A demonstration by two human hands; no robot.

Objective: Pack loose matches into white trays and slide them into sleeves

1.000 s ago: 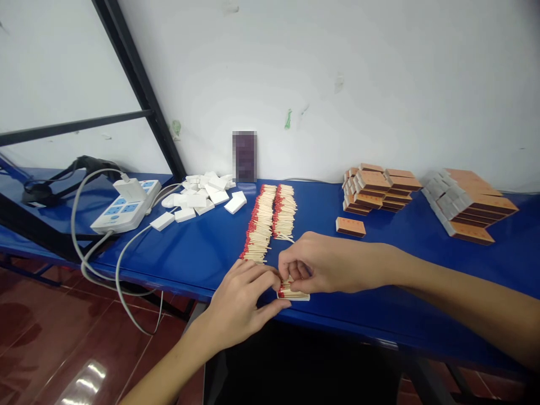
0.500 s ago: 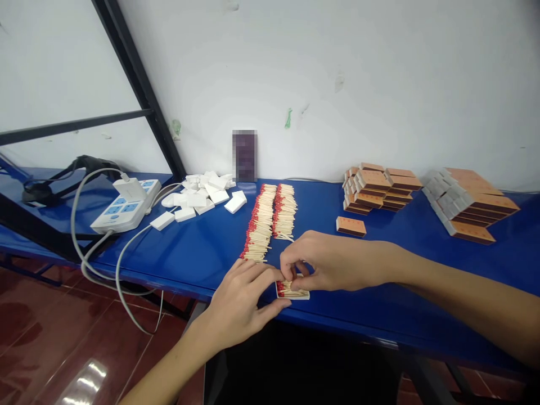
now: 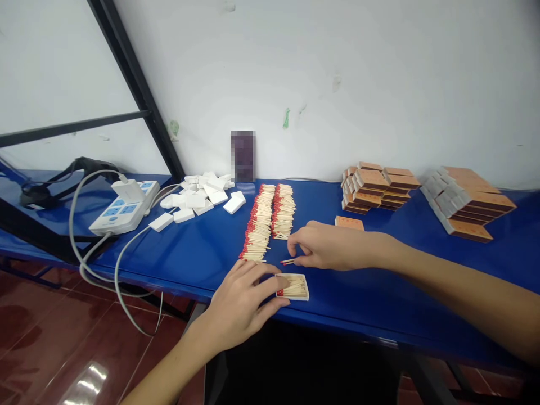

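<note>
A white inner tray of a matchbox [image 3: 307,288], filled with red-headed matches, lies near the front edge of the blue table. My left hand [image 3: 248,301] grips its left end between thumb and fingers, with the index finger over the match heads. Just behind the tray, my right hand [image 3: 333,246] pinches a couple of matches [image 3: 287,262] low over the table, red heads pointing left. Beyond my hands two long rows of matches, a left row [image 3: 259,222] and a shorter right row [image 3: 283,211], lie with their heads to the left.
White trays [image 3: 196,199] lie heaped at the back left, beside a power strip [image 3: 122,211] with cables. On the right stand a stack of orange matchbox sleeves [image 3: 375,188] and a larger stack [image 3: 472,199]. One orange box [image 3: 349,223] lies alone. A pixelated dark object [image 3: 243,156] leans on the wall.
My right hand has lifted out of the tray and moved back, with a couple of matches now showing at its fingertips. My left hand stays on the tray, its index finger reaching further over the matches.
</note>
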